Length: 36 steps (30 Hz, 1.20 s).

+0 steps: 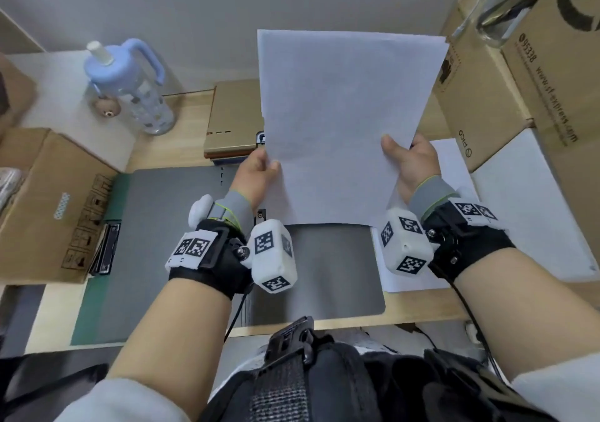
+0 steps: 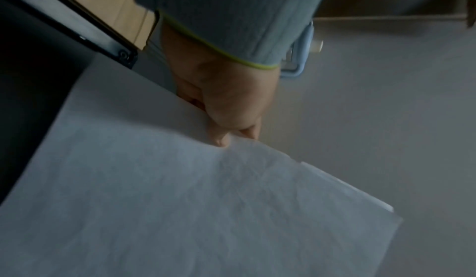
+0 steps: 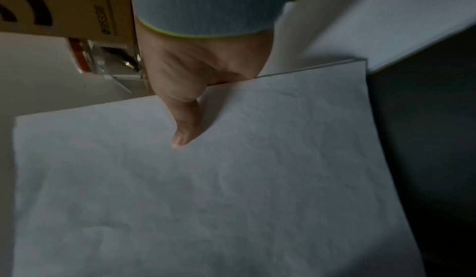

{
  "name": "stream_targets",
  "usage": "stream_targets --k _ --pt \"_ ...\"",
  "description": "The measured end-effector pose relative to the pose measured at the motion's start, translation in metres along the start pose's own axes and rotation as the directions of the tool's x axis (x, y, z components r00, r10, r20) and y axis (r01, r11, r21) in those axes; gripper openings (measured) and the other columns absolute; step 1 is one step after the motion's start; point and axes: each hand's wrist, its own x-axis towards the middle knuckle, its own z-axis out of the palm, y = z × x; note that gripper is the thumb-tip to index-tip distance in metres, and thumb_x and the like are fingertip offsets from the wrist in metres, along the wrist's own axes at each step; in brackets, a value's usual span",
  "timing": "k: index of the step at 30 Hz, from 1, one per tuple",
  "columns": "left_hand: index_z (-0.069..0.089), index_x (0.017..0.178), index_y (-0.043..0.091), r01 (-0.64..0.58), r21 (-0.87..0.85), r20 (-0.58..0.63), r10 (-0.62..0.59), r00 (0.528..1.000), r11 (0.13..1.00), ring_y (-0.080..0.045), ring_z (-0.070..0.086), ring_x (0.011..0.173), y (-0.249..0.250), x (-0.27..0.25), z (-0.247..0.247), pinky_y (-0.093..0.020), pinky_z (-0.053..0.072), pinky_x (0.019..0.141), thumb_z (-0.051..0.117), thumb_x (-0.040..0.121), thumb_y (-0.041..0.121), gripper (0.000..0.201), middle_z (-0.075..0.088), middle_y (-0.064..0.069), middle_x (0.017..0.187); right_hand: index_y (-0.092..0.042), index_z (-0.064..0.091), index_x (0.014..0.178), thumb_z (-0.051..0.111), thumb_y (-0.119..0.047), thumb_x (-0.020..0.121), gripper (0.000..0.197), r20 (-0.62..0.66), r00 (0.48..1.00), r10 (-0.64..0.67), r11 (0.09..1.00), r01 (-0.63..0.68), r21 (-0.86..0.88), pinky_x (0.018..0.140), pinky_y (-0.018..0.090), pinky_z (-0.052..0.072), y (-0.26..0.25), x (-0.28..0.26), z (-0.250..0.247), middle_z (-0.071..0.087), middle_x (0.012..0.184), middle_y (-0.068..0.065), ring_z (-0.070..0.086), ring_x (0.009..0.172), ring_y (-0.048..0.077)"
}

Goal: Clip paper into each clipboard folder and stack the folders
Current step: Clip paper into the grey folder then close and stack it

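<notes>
I hold a thin sheaf of white paper (image 1: 341, 122) up in the air above an open grey clipboard folder (image 1: 168, 233) that lies flat on the desk. My left hand (image 1: 259, 168) pinches the paper's left edge, thumb on top. My right hand (image 1: 409, 158) pinches the right edge the same way. In the left wrist view the left hand (image 2: 226, 118) grips the paper (image 2: 180, 210) beside the folder's black metal clip (image 2: 77, 27). The right wrist view shows the right thumb (image 3: 185, 126) pressed flat on the paper (image 3: 206, 190).
More white sheets (image 1: 454, 174) lie on the desk at the right. Closed folders (image 1: 233, 119) are stacked behind the open one. Cardboard boxes stand at the left (image 1: 48, 204) and right (image 1: 519, 80). A blue-lidded water bottle (image 1: 130, 87) stands at the back left.
</notes>
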Motion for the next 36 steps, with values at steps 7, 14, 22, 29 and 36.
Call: stream_targets --k 7,14,22,29,36 --pt "0.052 0.099 0.019 -0.049 -0.171 -0.074 0.037 0.997 0.984 -0.008 0.057 0.088 -0.011 -0.007 -0.028 -0.018 0.047 0.077 0.041 0.095 -0.008 0.03 0.06 0.004 0.098 -0.018 0.065 0.085 0.077 -0.026 0.045 0.042 0.183 0.979 -0.09 0.992 0.073 0.099 0.067 0.019 0.055 -0.007 -0.015 0.023 0.074 0.074 -0.012 0.07 0.072 0.003" --pt "0.039 0.136 0.0 -0.005 -0.246 -0.032 -0.003 0.999 0.969 -0.019 0.053 0.108 -0.021 -0.018 -0.018 -0.02 0.047 0.088 0.043 0.094 -0.007 0.042 0.053 -0.007 0.123 -0.021 0.064 0.089 0.08 -0.015 0.06 0.034 0.187 0.982 0.022 0.99 0.005 -0.144 0.068 0.017 0.053 0.018 -0.023 0.015 0.073 0.07 -0.019 0.069 0.07 -0.003" --pt "0.048 0.128 0.006 0.006 -0.242 0.001 -0.006 1.0 0.97 -0.008 0.06 0.092 -0.027 -0.015 -0.018 -0.022 0.048 0.087 0.046 0.094 -0.007 0.037 0.062 0.006 0.103 -0.021 0.065 0.088 0.068 0.002 0.079 0.025 0.137 0.99 0.044 0.973 -0.012 -0.229 0.073 0.019 0.052 0.024 -0.024 0.006 0.073 0.075 -0.015 0.068 0.074 0.0" --pt "0.044 0.132 0.003 -0.017 -0.237 -0.002 0.017 1.0 0.971 -0.006 0.06 0.092 -0.016 -0.016 -0.015 -0.015 0.048 0.084 0.044 0.094 -0.008 0.039 0.061 0.003 0.106 -0.023 0.064 0.086 0.068 0.001 0.08 0.025 0.089 0.996 0.021 0.975 0.0 -0.224 0.075 0.018 0.055 0.018 -0.022 0.009 0.071 0.078 -0.015 0.067 0.077 0.003" --pt "0.043 0.136 0.002 0.041 -0.176 -0.013 -0.044 0.999 0.984 -0.016 0.052 0.11 -0.019 -0.019 -0.012 -0.025 0.044 0.095 0.043 0.095 -0.005 0.041 0.055 -0.009 0.126 -0.003 0.06 0.115 0.06 -0.005 0.089 0.026 0.068 0.997 0.03 0.925 -0.002 -0.379 0.067 0.014 0.051 0.017 -0.026 0.016 0.063 0.1 0.004 0.061 0.075 0.005"
